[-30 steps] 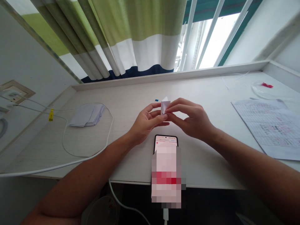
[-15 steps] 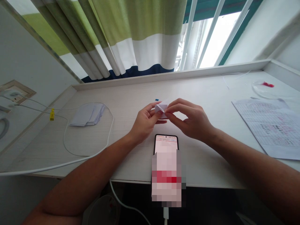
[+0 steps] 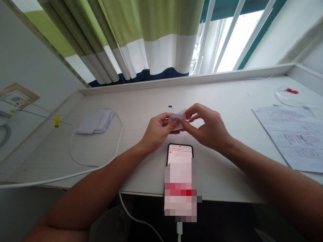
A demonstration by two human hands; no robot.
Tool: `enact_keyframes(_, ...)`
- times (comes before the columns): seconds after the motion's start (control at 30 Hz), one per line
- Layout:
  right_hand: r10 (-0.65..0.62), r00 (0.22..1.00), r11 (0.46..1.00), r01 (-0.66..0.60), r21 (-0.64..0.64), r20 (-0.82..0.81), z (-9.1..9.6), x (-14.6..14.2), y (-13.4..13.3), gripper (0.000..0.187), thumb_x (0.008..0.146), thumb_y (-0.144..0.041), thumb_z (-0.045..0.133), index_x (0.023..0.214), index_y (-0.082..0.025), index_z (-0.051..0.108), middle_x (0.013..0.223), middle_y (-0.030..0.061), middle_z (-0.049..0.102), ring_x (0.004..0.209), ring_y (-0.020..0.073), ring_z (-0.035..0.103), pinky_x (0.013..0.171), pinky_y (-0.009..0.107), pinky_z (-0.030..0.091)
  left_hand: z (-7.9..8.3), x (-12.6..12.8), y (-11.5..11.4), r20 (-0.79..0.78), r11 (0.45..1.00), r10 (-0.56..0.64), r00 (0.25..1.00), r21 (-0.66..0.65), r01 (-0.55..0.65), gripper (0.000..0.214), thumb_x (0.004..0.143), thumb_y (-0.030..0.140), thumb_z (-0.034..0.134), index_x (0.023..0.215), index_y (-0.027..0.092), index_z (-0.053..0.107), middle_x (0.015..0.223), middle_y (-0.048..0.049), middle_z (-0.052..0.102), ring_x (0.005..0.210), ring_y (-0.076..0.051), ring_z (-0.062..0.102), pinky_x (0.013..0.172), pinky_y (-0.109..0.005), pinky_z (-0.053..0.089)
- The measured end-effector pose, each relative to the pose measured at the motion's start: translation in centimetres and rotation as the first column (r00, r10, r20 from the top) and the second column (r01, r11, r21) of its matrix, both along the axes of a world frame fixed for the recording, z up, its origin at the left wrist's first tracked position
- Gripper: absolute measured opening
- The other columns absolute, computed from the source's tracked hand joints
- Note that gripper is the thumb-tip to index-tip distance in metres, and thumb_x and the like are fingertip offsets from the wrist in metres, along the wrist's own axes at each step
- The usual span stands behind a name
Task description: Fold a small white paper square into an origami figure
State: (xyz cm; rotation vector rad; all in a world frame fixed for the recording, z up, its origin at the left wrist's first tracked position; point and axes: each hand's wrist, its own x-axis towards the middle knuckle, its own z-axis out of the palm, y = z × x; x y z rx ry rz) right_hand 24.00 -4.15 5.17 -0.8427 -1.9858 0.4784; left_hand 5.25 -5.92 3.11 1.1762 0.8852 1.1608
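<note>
Both my hands meet above the middle of the white desk (image 3: 141, 101) around a small folded piece of white paper (image 3: 176, 118). My left hand (image 3: 157, 129) pinches its left side between thumb and fingers. My right hand (image 3: 208, 126) pinches its right side with fingertips pressed on the fold. The paper lies low and flattened between the fingers, partly hidden by them. A phone (image 3: 180, 153) lies just below my hands, its screen lit.
A stack of white paper squares (image 3: 94, 121) lies at the left inside a loop of white cable (image 3: 70, 148). A printed sheet (image 3: 292, 134) lies at the right. A tiny blue scrap (image 3: 170, 106) sits behind my hands. Curtain and window stand behind the desk.
The folded paper stood upright as a point a second ago; it has since been tipped over and pressed flatter between my fingers. My hands stay in the same place.
</note>
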Motion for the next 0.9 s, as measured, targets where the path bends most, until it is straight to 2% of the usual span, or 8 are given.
enact_keyframes(0.23,-0.053,0.998,0.998,0.055,-0.045,0.044,-0.4,-0.06,0.12,0.018,0.095,-0.035,0.07,0.084,-0.022,0.064,0.081,0.0036,0.073,0.071,0.0185,0.066,0.067,0.039,0.058,-0.11,0.29,-0.31,-0.097,0.998,0.016,0.995,0.066,-0.01,0.035,0.089,0.048,0.077,0.105,0.016,0.075,0.1,-0.0084,0.08,0.094,-0.023,0.078,0.078,-0.036,0.065)
enact_keyframes(0.43,-0.093,0.995,0.996,0.092,0.018,0.042,-0.26,-0.18,0.05,0.017,0.092,-0.029,0.07,0.079,-0.022,0.062,0.076,0.0024,0.071,0.067,0.0177,0.064,0.063,0.035,0.053,-0.04,0.56,-0.43,-0.105,0.999,0.009,0.994,0.047,-0.004,0.038,0.087,0.05,0.078,0.1,0.014,0.075,0.089,-0.008,0.08,0.083,-0.022,0.078,0.074,-0.034,0.063)
enact_keyframes(0.57,-0.098,0.991,0.995,0.096,0.019,0.089,-0.25,-0.29,0.13,0.006,0.09,-0.026,0.069,0.088,-0.021,0.068,0.079,0.0026,0.07,0.066,0.0168,0.06,0.062,0.034,0.05,-0.19,0.66,-0.59,-0.114,0.994,0.025,0.993,0.113,-0.013,0.035,0.087,0.046,0.08,0.101,0.015,0.075,0.093,-0.0086,0.081,0.087,-0.021,0.078,0.081,-0.034,0.062)
enact_keyframes(0.73,-0.095,0.992,0.995,0.093,0.025,0.089,-0.2,-0.33,0.04,0.01,0.092,-0.021,0.064,0.086,-0.022,0.071,0.077,0.002,0.072,0.064,0.0159,0.059,0.061,0.034,0.049,0.04,0.7,-0.76,-0.139,0.991,0.072,0.988,0.125,-0.055,0.029,0.091,0.042,0.075,0.101,0.014,0.073,0.092,-0.0085,0.08,0.086,-0.022,0.078,0.079,-0.036,0.064)
enact_keyframes(0.9,-0.11,0.993,0.993,0.111,-0.038,0.032,-0.03,-0.33,-0.23,0.015,0.091,-0.015,0.058,0.092,-0.021,0.072,0.077,0.0021,0.072,0.065,0.0171,0.063,0.063,0.035,0.051,0.36,0.44,-0.78,-0.208,0.983,0.093,0.974,0.177,-0.056,0.029,0.094,0.034,0.072,0.118,0.018,0.069,0.077,-0.0024,0.077,0.078,-0.021,0.078,0.077,-0.035,0.064)
